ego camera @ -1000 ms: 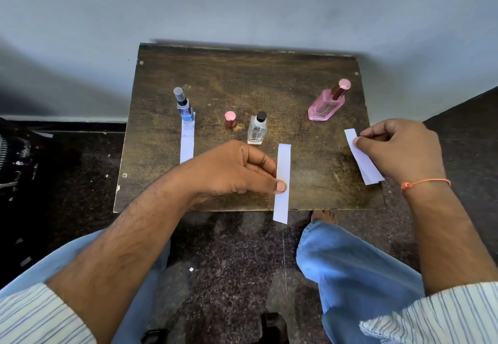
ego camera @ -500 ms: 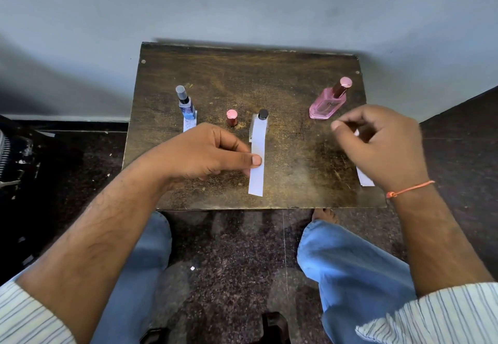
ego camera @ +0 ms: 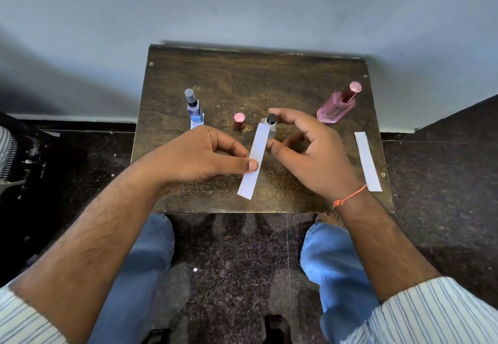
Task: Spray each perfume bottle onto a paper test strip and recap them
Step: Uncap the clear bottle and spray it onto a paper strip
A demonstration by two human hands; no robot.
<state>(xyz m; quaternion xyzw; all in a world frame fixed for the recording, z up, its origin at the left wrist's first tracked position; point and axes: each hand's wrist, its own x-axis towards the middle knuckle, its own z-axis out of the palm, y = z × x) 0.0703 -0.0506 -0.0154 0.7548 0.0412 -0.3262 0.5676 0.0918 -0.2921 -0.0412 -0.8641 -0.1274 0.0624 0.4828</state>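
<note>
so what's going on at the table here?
A person is testing perfumes at a small dark wooden table. The left hand pinches a white paper test strip held up against the small clear glass bottle with a black sprayer, while the right hand closes around that bottle. Its rose-pink cap stands beside it. The blue bottle and the pink bottle stand untouched; another strip lies at right.

You are wearing a white shirt with thin blue stripes, sleeves pushed up behind both hands, blue jeans, and an orange thread bracelet [ego camera: 349,196] just behind your right hand [ego camera: 312,152].
</note>
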